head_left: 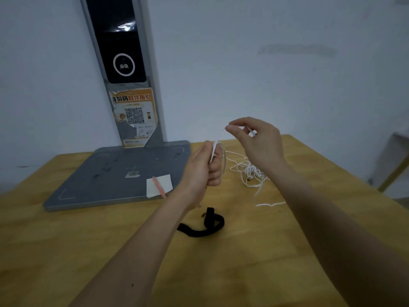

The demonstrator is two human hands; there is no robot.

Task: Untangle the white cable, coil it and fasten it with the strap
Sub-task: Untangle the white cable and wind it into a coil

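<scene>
A thin white cable [251,171] lies in a loose tangle on the wooden table, under and beside my right wrist. One stretch of it rises from the pile to my hands. My left hand [204,168] grips a small loop of the cable in its curled fingers. Higher up and to the right, my right hand [257,140] pinches the cable between thumb and forefinger. A loose end trails on the table near my right forearm. The black strap [205,226] lies curled on the table, in front of my left wrist.
A grey stand [110,173] with a flat base sits at the back left, its upright post bearing a QR-code sticker. A white paper slip [159,185] and a pink pen [159,187] lie on the base's near corner. The wooden table [221,262] stands against a white wall.
</scene>
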